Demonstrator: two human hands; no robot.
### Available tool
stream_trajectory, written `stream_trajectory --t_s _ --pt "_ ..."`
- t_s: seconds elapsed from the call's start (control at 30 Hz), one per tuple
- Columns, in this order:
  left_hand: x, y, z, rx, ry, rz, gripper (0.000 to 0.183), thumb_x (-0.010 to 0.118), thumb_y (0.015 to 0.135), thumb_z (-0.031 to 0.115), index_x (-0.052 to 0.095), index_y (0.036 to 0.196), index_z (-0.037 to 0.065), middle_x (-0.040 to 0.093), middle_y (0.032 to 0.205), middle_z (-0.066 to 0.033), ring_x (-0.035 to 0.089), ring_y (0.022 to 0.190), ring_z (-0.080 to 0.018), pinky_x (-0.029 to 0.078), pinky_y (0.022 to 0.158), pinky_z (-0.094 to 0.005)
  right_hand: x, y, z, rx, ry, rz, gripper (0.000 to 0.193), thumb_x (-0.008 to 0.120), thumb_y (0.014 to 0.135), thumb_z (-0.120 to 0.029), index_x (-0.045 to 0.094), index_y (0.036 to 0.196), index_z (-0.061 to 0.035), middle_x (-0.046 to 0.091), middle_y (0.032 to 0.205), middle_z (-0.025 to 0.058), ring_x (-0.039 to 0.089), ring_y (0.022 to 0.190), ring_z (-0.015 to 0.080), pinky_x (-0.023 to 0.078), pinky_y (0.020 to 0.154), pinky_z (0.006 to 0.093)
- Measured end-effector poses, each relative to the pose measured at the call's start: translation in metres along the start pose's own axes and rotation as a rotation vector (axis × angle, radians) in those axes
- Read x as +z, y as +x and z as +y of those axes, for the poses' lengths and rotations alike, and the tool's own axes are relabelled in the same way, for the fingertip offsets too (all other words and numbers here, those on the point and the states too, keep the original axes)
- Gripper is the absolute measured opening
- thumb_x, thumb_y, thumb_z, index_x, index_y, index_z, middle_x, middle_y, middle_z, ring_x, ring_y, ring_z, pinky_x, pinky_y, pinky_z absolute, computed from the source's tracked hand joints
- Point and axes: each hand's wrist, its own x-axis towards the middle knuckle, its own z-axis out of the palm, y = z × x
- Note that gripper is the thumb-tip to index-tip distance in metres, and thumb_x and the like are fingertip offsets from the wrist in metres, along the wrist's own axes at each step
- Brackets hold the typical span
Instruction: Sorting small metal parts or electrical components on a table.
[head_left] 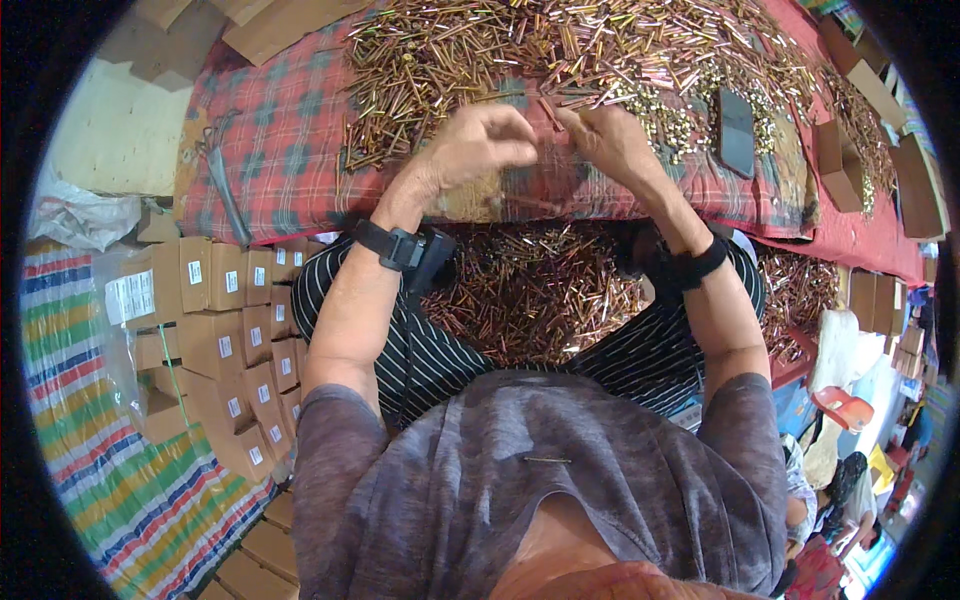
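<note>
Over the near edge of a red-and-dark plaid cloth (290,110), both my hands are raised close together. My right hand (618,145) pinches a short reddish, copper-coloured metal tube or pin (549,112) between thumb and finger. Facing it, my left hand (475,150) has curled fingers with a gap between them, and nothing shows inside. Just beyond is a wide heap of slim brass- and copper-coloured metal pins (560,45). Small shiny nut-like pieces (665,125) lie to the right of my right hand.
A dark phone (735,135) lies among the small pieces. A long-handled metal tool (225,185) rests at the cloth's left. More pins (530,285) fill the space between my knees. Stacked cardboard boxes (220,345) stand at left; an open carton (838,165) sits at right. Other people are lower right.
</note>
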Motion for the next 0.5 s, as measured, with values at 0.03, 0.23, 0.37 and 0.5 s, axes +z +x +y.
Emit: stream_trajectory --t_s 0.03,0.23,0.37,0.5 --pt "-0.005 0.004 0.003 0.014 0.148 0.145 0.016 0.062 0.078 0.015 0.064 0.089 0.004 0.061 0.078 -0.0004 0.055 0.070 -0.0075 0.047 0.064 -0.0238 -0.002 0.002 0.003 0.004 -0.115 0.085 0.039 0.053 0.085 -0.039 0.065 0.074 -0.0031 0.061 0.065 0.0185 0.061 0.064 0.0346 0.048 0.060 0.0421" --pt "-0.027 0.029 -0.041 0.185 1.025 0.549 0.018 0.056 0.074 0.005 0.066 0.088 0.002 0.058 0.084 -0.0155 0.058 0.079 -0.0312 0.048 0.068 -0.0374 0.029 0.019 0.027 -0.064 -0.226 0.135 0.025 0.060 0.080 -0.028 0.062 0.089 -0.0049 0.062 0.081 0.0171 0.061 0.077 0.0330 0.049 0.066 0.0412" --pt "-0.027 0.034 -0.055 0.140 1.089 0.476 0.015 0.056 0.075 0.005 0.066 0.086 0.003 0.056 0.085 -0.0145 0.056 0.082 -0.0299 0.048 0.070 -0.0377 0.046 0.023 0.026 -0.140 -0.288 0.148 0.022 0.059 0.076 -0.015 0.056 0.094 -0.0031 0.058 0.090 0.0168 0.059 0.085 0.0327 0.049 0.071 0.0402" --pt "-0.026 0.033 -0.049 0.269 1.170 0.489 0.012 0.060 0.075 0.007 0.066 0.084 0.003 0.059 0.086 -0.0143 0.057 0.081 -0.0299 0.049 0.069 -0.0365 0.047 0.023 0.016 -0.171 -0.498 0.111 0.020 0.058 0.071 -0.007 0.054 0.090 -0.0027 0.059 0.087 0.0158 0.060 0.084 0.0307 0.050 0.069 0.0388"
